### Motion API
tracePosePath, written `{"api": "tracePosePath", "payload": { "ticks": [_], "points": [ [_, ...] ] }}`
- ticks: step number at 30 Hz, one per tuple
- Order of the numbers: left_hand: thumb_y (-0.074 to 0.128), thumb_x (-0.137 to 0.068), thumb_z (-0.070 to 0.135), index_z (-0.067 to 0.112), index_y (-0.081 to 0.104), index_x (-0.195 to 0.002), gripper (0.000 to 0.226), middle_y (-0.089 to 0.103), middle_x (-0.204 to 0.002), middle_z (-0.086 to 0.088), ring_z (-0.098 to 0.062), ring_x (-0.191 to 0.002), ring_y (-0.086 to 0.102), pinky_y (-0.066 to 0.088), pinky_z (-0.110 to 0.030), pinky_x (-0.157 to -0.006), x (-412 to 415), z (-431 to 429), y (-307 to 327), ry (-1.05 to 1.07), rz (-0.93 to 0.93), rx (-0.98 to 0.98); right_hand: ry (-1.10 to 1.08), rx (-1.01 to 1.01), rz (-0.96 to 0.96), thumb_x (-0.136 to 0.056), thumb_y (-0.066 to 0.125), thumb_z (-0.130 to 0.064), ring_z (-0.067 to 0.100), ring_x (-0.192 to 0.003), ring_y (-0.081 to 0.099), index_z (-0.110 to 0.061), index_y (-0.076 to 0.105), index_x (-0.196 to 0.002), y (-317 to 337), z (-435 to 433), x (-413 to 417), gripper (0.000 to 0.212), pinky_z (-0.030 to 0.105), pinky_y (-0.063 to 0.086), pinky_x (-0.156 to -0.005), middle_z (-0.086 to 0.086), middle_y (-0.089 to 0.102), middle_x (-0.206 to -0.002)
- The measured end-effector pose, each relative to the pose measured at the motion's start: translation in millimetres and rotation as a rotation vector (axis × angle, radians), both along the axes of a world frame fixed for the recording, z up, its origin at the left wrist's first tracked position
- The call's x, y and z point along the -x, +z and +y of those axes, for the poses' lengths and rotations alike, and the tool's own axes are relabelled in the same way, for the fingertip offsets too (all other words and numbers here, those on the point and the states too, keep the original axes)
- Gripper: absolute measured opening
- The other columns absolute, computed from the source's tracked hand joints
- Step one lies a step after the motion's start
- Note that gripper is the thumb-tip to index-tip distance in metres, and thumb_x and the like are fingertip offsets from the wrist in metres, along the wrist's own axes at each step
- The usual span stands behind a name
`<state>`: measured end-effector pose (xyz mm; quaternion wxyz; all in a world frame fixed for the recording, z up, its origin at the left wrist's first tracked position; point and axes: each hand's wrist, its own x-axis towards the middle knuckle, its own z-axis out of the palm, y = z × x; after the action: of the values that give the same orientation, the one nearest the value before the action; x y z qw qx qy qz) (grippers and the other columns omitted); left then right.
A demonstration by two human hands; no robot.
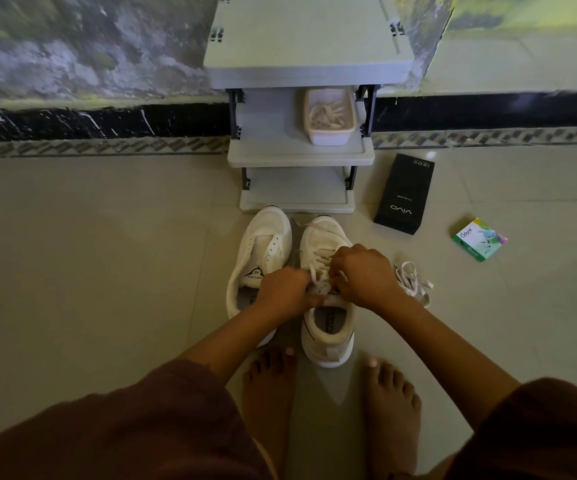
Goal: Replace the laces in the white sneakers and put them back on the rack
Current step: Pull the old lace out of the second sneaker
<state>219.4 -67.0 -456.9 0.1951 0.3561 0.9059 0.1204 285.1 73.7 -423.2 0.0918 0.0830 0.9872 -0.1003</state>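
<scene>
The laced sneaker (325, 233) stands on the floor (107, 254) in front of the rack (301, 157), heel toward the person, so the left hand (282, 292) and right hand (363, 277), each pinching its lace (321, 261) at the top eyelets, work it squarely; the unlaced sneaker (263, 244) waits alongside.

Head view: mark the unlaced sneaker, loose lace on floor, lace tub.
unlaced sneaker (269, 225): head view, on its mesh toe.
loose lace (410, 277): head view, middle of the bundle.
lace tub (328, 137): head view, on its front wall.
</scene>
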Motion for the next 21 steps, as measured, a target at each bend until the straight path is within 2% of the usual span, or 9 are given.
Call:
{"api": "tracePosePath", "payload": {
  "ticks": [4,7,9,12,13,15,17,19,21],
  "points": [
    [0.056,-0.081,0.061,0.025,0.057,-0.12,0.053,0.066,-0.1,-0.003,-0.019,-0.09,0.061,0.041,-0.027,-0.066,-1,-1,-1,-0.069,0.044,0.024,-0.23,0.509,0.107,-0.087,0.064,-0.027,0.014,-0.097,0.058,-0.023,0.068,-0.09,18,-1,-1,0.006,0.033,0.048,-0.088,-0.002,0.064,-0.105],
    [0.052,-0.083,0.062,0.027,0.053,-0.125,0.055,0.064,-0.11,-0.003,-0.022,-0.098,0.06,0.049,-0.032,-0.077,-2,-1,-2,-0.078,0.053,0.042,-0.292,0.986,0.229,-0.089,0.06,-0.027,0.0,-0.077,0.063,-0.026,0.065,-0.074,49,-10,1,0.016,0.016,0.05,-0.074,-0.013,0.068,-0.076],
    [0.051,-0.083,0.064,0.028,0.051,-0.128,0.057,0.063,-0.111,-0.004,-0.022,-0.099,0.06,0.048,-0.033,-0.079,-2,-1,0,-0.074,0.041,0.038,-0.257,0.954,0.326,-0.089,0.059,-0.027,0.001,-0.077,0.063,-0.027,0.063,-0.074,62,-10,10,0.015,0.014,0.05,-0.073,-0.013,0.066,-0.074],
    [0.052,-0.082,0.065,0.03,0.049,-0.131,0.061,0.064,-0.111,-0.003,-0.022,-0.1,0.06,0.045,-0.031,-0.076,-2,-2,0,-0.061,0.016,0.045,-0.356,0.871,0.422,-0.093,0.054,-0.022,0.016,-0.092,0.063,-0.015,0.066,-0.097,55,-4,17,0.014,0.031,0.052,-0.084,0.001,0.067,-0.094],
    [0.052,-0.082,0.065,0.03,0.049,-0.132,0.061,0.064,-0.112,-0.003,-0.022,-0.101,0.06,0.044,-0.031,-0.076,-2,-2,1,-0.061,0.01,0.046,-0.402,0.863,0.385,-0.095,0.052,-0.021,0.017,-0.1,0.061,-0.014,0.061,-0.115,47,-1,16,0.023,0.03,0.05,-0.086,0.005,0.066,-0.107],
    [0.053,-0.082,0.064,0.029,0.05,-0.132,0.061,0.064,-0.113,-0.004,-0.023,-0.103,0.059,0.043,-0.03,-0.075,-2,-2,1,-0.063,0.006,0.029,-0.458,0.898,0.221,-0.096,0.049,-0.02,0.017,-0.115,0.053,-0.018,0.032,-0.143,27,3,7,0.05,0.023,0.042,-0.086,0.006,0.053,-0.133],
    [0.054,-0.082,0.064,0.028,0.05,-0.131,0.061,0.064,-0.112,-0.004,-0.023,-0.103,0.06,0.043,-0.03,-0.073,-2,-2,1,-0.062,0.008,0.023,-0.411,0.863,0.025,-0.093,0.054,-0.018,0.023,-0.128,0.043,-0.02,0.009,-0.149,9,7,-4,0.072,0.026,0.039,-0.088,0.006,0.037,-0.147],
    [0.055,-0.082,0.061,0.028,0.048,-0.134,0.061,0.063,-0.115,-0.005,-0.024,-0.106,0.059,0.046,-0.032,-0.078,-1,-1,4,-0.064,0.0,0.039,-0.31,0.694,-0.124,-0.089,0.06,-0.023,0.026,-0.134,0.036,-0.019,0.005,-0.15,-4,12,-12,0.083,0.03,0.037,-0.097,0.008,0.03,-0.151],
    [0.058,-0.082,0.057,0.027,0.049,-0.134,0.06,0.063,-0.116,-0.005,-0.023,-0.107,0.058,0.047,-0.034,-0.082,2,0,9,-0.058,-0.02,0.051,-0.272,0.575,-0.162,-0.086,0.065,-0.03,0.026,-0.134,0.037,-0.016,0.007,-0.15,-11,13,-14,0.088,0.032,0.035,-0.103,0.009,0.032,-0.15]
  ]
}}
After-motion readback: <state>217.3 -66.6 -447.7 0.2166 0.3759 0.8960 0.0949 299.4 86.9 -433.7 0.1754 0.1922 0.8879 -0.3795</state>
